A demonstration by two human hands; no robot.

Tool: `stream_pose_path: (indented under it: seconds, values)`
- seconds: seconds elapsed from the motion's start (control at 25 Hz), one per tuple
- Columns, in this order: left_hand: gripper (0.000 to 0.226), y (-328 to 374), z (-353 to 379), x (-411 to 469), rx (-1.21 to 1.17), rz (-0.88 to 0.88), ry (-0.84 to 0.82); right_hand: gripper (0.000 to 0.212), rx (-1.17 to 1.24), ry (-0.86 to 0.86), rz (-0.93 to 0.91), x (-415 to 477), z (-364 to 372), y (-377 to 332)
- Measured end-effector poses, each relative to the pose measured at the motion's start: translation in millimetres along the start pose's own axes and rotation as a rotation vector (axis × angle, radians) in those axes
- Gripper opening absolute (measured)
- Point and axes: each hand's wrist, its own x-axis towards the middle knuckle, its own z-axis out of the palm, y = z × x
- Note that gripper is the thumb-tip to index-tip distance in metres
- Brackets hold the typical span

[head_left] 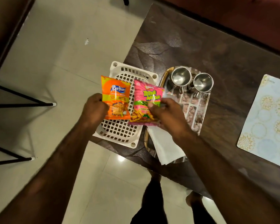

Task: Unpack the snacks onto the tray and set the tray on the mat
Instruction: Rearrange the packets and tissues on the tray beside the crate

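Up above the white perforated plastic basket [120,126], two snack packets are held side by side, apart by a thin gap; the left hand [94,109] is clamped on the left edge of the orange crinkly snack packet [117,98], while the right hand [166,113] pinches the pink and green snack packet [147,101] near its middle, thumb on the front; just beyond the right hand lies the oblong metal-rimmed tray with a stone-pattern base [197,109], carrying two shiny steel cups [181,77] at its far end and a folded white paper napkin [165,146] beneath the right wrist; well to the right of that hand a pale blue placemat with gold floral circles [268,123] rests on the dark brown patterned table [200,46].
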Motion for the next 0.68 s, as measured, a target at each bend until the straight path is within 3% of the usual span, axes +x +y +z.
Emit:
stream_pose_path:
  seconds: [0.2,0.28,0.36,0.48,0.56,0.68]
  values:
    - [0.044,-9.2,-9.6,17.5,0.58,-0.068,0.112,0.045,-0.178,-0.014,-0.006,22.8,27.4,-8.7]
    - [0.056,-4.4,-3.6,12.2,0.736,0.031,0.287,0.036,-0.205,0.02,-0.035,18.8,9.2,0.5]
    - [0.056,7.3,10.7,4.8,0.7,0.253,0.351,0.029,-0.299,0.173,-0.111,14.4,-24.6,11.1]
    - [0.048,37.9,57.2,-0.2,0.548,0.48,0.12,0.028,-0.358,0.452,-0.183,18.7,-83.8,17.1]
    - [0.055,62.1,96.2,3.4,0.549,0.549,-0.013,0.04,-0.41,0.577,-0.221,31.2,-115.7,15.8]
    - [0.079,89.6,143.8,15.4,0.705,0.637,-0.075,0.079,-0.475,0.497,-0.181,55.7,-138.7,8.5]
